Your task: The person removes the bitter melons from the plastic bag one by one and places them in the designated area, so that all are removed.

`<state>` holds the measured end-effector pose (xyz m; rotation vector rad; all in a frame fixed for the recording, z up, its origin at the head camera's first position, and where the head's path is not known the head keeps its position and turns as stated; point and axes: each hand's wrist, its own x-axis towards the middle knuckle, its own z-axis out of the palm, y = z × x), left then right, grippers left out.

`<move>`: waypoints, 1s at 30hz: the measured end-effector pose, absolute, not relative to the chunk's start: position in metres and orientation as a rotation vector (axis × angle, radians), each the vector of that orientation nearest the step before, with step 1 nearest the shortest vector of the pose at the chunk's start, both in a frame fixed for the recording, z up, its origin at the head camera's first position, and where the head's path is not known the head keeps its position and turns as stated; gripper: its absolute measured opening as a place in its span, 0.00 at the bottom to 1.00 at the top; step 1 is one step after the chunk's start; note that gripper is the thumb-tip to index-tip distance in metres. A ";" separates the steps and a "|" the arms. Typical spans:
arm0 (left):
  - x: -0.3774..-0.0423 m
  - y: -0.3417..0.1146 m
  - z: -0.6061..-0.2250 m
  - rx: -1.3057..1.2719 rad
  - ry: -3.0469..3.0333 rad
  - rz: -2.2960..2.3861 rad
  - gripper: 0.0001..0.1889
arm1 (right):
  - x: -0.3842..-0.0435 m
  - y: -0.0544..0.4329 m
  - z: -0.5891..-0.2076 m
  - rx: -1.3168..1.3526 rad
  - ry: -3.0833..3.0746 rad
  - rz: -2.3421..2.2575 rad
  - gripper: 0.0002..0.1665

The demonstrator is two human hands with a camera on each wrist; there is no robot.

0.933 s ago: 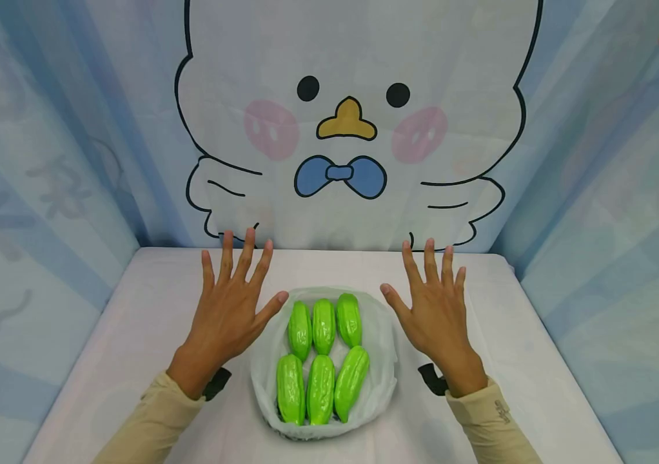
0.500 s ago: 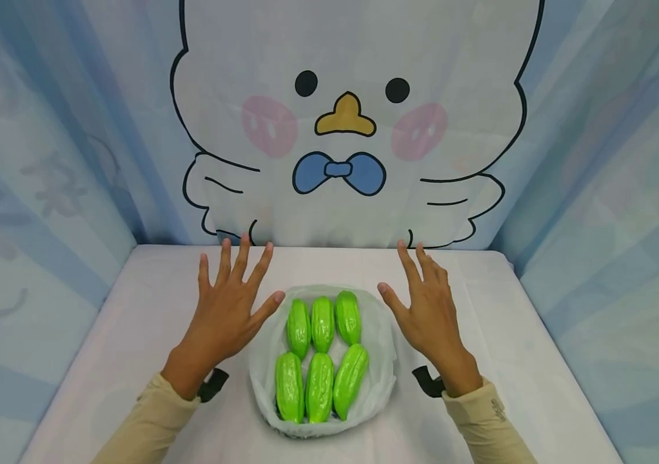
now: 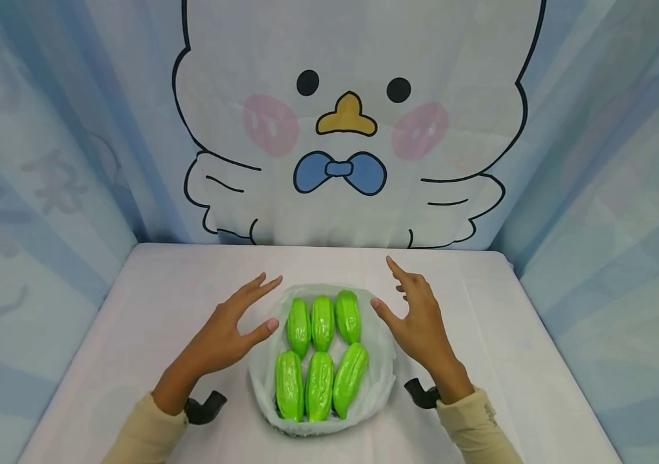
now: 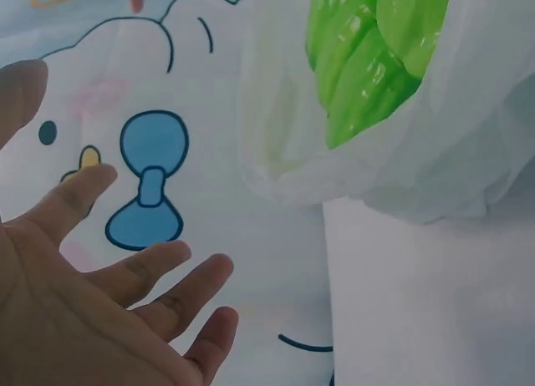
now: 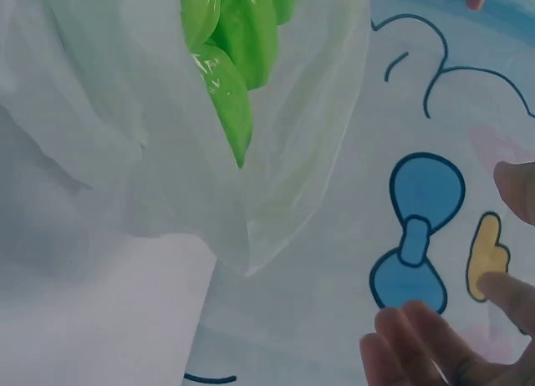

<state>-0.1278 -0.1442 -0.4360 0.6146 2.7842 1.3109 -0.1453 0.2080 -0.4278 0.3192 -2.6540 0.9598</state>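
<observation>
Glossy bright green gourds (image 3: 320,386), ridged like bitter melons, lie in two rows of three. They sit in a round container lined with a thin white plastic bag (image 3: 383,386). To the left of it hovers my left hand (image 3: 219,338), turned thumb-side up with fingers extended, holding nothing. My right hand (image 3: 425,322) is held up on the other side, its thumb pointing toward the bag's edge and its fingers relaxed. In the left wrist view, the spread left hand (image 4: 75,302) is apart from the bag (image 4: 284,152). The right wrist view catches the right hand (image 5: 451,352) beside the bag (image 5: 309,152).
A white cloth covers the table (image 3: 515,348) under the container. Behind it hangs a backdrop (image 3: 358,219) printed with a cartoon bird, and pale blue curtains (image 3: 33,212) stand at both sides. Black straps (image 3: 206,407) are on both wrists.
Both hands have come down from a raised, spread pose and turned inward, palms toward the container. The left hand has rotated most. The gourds and container stay in place.
</observation>
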 end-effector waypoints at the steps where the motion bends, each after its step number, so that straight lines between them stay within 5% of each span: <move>1: -0.127 -0.145 -0.438 0.609 2.745 1.353 0.36 | -0.145 0.207 -0.429 0.327 -2.654 0.972 0.49; 21: -0.124 -0.158 -0.488 0.486 2.404 1.680 0.27 | -0.140 0.192 -0.445 0.527 -2.770 1.159 0.35; 30: -0.124 -0.159 -0.503 0.553 2.331 1.678 0.31 | -0.145 0.184 -0.456 0.492 -2.901 1.177 0.34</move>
